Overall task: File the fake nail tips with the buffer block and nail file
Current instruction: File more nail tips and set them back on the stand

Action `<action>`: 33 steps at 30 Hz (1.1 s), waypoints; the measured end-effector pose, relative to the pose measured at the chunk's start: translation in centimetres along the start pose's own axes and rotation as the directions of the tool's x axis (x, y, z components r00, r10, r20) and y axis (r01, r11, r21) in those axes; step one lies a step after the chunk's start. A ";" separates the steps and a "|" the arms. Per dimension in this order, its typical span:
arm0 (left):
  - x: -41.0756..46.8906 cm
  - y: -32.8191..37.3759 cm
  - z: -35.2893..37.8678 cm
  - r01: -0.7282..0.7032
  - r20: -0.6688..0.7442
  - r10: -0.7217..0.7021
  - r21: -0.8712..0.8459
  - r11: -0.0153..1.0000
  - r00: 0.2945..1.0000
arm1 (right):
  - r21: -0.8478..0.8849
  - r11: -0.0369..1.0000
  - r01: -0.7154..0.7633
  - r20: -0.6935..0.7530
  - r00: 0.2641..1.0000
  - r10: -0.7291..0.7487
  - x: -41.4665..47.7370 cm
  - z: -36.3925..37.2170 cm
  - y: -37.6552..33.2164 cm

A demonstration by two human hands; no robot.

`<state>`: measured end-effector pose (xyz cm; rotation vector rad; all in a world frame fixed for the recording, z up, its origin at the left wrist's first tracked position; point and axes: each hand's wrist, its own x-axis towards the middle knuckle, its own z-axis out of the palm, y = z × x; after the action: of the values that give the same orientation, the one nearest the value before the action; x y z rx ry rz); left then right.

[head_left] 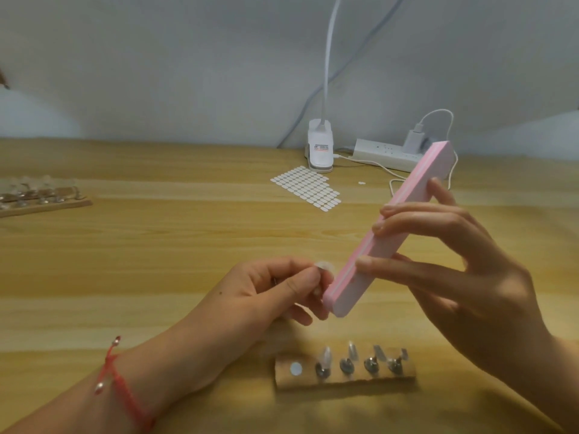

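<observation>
Left hand (pixel 266 296) is pinching a nail tip (pixel 324 266); right hand (pixel 463 286) is clamping the buffer block (pixel 416 198); wooden stand (pixel 282 379) on the table (pixel 156 245) is holding four tips (pixel 326 355).

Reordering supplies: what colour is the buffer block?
The buffer block is pink, white-striped; head view.

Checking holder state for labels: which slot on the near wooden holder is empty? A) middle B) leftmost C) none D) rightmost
B: at the left end of the wooden holder sits only a white disc, while the other four stands each carry a nail tip.
</observation>
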<state>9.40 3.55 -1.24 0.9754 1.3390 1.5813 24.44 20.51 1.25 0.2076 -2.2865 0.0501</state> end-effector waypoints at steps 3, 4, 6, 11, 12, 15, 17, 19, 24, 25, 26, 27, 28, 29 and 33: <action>-0.1 0.0 0.1 -0.008 -0.001 0.008 0.014 1.000 1.000 | 0.023 1.000 0.005 0.001 1.000 -0.005 -0.1 0.4 -0.6; -0.1 -0.1 0.0 -0.008 -0.001 0.008 0.021 1.000 1.000 | 0.038 0.999 0.033 0.024 0.999 -0.033 -0.2 0.6 -0.9; -0.1 -0.1 0.0 -0.018 -0.006 0.018 0.035 0.999 1.000 | 0.036 0.996 0.087 0.058 0.994 -0.089 -0.1 0.7 -1.0; 0.0 0.0 0.0 -0.032 -0.013 0.033 0.053 0.998 0.999 | 0.006 1.000 0.030 0.046 0.998 -0.030 0.5 0.5 -0.7; 0.0 0.0 0.0 -0.029 0.004 0.029 0.054 0.998 1.000 | 0.018 0.996 0.086 0.089 0.992 -0.087 0.2 0.9 -1.2; 0.0 -0.1 -0.1 -0.029 -0.016 0.031 0.074 0.997 0.999 | -0.002 0.993 0.119 0.110 0.987 -0.118 0.2 0.6 -0.8; 0.0 -0.1 -0.2 -0.041 -0.048 0.046 0.087 0.995 0.998 | -0.018 1.000 -0.006 0.042 0.999 0.007 0.6 -0.1 -0.1; -0.1 0.0 -0.2 -0.059 -0.044 0.064 0.090 0.994 0.997 | 0.034 0.999 -0.014 0.061 0.998 0.011 0.3 0.3 -0.7; -0.1 0.0 0.0 -0.083 -0.010 0.084 0.084 0.993 0.996 | 0.043 0.999 0.002 0.051 0.999 -0.004 0.3 0.3 -0.6; 0.0 0.0 0.0 -0.076 -0.013 0.077 0.088 0.993 0.997 | 0.032 0.997 -0.068 0.009 0.998 0.067 0.6 0.0 -0.2; -0.1 -0.1 0.0 -0.071 -0.012 0.072 0.089 0.993 0.997 | 0.042 0.994 -0.101 -0.003 0.995 0.101 0.5 0.1 -0.2; -0.1 -0.1 -0.1 -0.072 -0.004 0.072 0.085 0.994 0.997 | 0.079 0.994 -0.081 0.020 0.997 0.079 0.3 0.5 -0.7; 0.0 -0.2 -0.2 -0.070 0.004 0.070 0.074 0.995 0.998 | 0.118 0.993 -0.021 0.061 0.998 0.014 0.1 0.9 -1.3; 0.0 -0.4 -0.3 -0.064 0.007 0.063 0.058 0.996 0.998 | 0.136 0.990 0.046 0.095 0.994 -0.059 -0.1 1.2 -1.8; 0.1 -0.7 -0.6 -0.034 -0.005 0.034 0.039 0.999 0.999 | 0.100 0.993 -0.058 0.032 0.998 0.055 0.4 0.4 -0.7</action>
<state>8.91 3.46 -1.99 1.0228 1.3677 1.5902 23.97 19.73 1.29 0.1968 -2.3210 0.1933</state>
